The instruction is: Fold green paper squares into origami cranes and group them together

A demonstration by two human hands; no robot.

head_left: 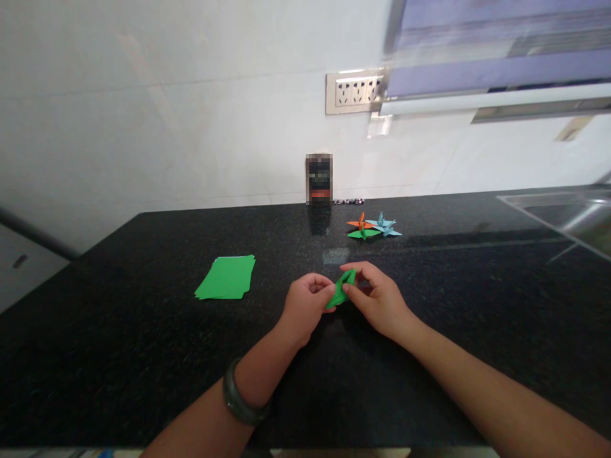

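A small piece of folded green paper [342, 290] is held between both hands above the dark counter. My left hand [308, 302] pinches its lower left end between thumb and fingers. On the other side, my right hand [377, 296] grips the upper right part, with the thumb pressed on the near face. The paper has an open fold along its top right; its finer creases are too small to make out. Beyond the hands stand several folded paper cranes: an orange crane [361, 223], a green crane [364, 234] and light blue cranes [386, 225], close together.
A stack of green paper sheets [229, 278] lies on the black speckled counter [143, 356] to the left. At the back wall stands a phone-like object [319, 179], blurred out, beside a beaded strand [349, 201]. A sink [568, 219] is at the right; a socket panel [353, 92] is above.
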